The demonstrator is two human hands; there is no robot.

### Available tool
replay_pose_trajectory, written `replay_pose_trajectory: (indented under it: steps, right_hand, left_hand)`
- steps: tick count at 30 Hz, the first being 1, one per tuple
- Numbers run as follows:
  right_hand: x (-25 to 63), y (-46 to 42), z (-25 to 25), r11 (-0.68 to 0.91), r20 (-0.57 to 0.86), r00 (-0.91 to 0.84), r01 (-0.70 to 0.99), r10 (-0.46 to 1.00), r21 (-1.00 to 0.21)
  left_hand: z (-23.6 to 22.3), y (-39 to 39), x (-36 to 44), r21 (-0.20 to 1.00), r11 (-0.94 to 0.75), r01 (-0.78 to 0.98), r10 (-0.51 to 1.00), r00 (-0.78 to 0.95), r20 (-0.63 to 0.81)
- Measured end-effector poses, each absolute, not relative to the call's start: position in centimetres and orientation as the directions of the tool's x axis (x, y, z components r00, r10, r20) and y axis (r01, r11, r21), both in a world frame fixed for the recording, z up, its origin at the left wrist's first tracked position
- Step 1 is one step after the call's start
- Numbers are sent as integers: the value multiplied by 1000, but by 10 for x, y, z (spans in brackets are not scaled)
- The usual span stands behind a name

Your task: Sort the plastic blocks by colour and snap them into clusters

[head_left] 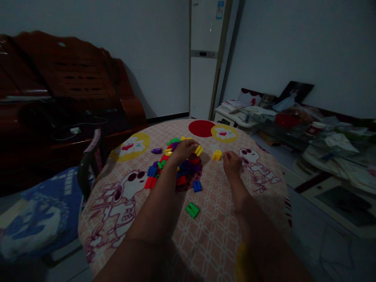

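Left hand [185, 150] pinching yellow block [199, 150], long axis away rightward (right hand [232, 163] grip unclear)

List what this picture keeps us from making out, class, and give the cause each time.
All in the head view:
Part of the block pile: hidden by the left forearm.
Whether the right hand grips the yellow cluster: too small and dark.
Print on the sticker: too small.
Rest of the blue cushion: cut off by the left edge.
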State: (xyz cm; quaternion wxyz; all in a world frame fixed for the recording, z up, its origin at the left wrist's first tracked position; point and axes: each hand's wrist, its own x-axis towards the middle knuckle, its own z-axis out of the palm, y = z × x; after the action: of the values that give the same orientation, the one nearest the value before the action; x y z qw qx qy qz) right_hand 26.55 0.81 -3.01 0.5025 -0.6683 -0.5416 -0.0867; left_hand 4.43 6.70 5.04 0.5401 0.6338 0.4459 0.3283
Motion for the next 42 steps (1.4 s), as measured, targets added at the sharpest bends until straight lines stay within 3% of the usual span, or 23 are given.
replay_pose_trajectory:
  steps: [5, 10, 16, 20, 24, 29, 34, 38, 42]
  right_hand:
    - [268, 10, -31, 72, 626, 471, 761, 621, -645]
    - [265, 8, -25, 128, 578, 492, 680, 651, -722]
    - [252, 4, -19, 228, 340, 393, 303, 854, -925]
    - [249, 4, -19, 171, 181, 334, 59, 925, -984]
    - [253, 5, -17, 145, 109, 316, -91, 943, -985]
    - [256, 7, -18, 177, 139, 373, -71, 917, -982]
    - [254, 11, -25, 211, 176, 362, -61, 915, -976]
    - [263, 12, -25, 247, 223, 489, 15, 844, -969]
    - [278, 14, -27, 259, 275, 660, 124, 699, -958]
  left_hand:
    - [28, 58, 82, 979, 47, 199, 913, 389, -123]
    - [12, 56, 96, 965, -97, 244, 914, 405, -11]
    - [9, 49, 101, 778, -516, 360, 831, 431, 351]
    - [7, 44, 106, 724, -598, 343, 775, 479, 413]
    - [2, 52, 104, 793, -558, 244, 777, 488, 397]
    - [-1, 64, 95, 939, -302, 167, 861, 471, 193]
    - [-3, 60, 97, 982, -48, 185, 874, 483, -48]
    - [-4, 58, 99, 935, -220, 278, 906, 413, 90]
    - [-5, 57, 104, 757, -487, 435, 855, 413, 313]
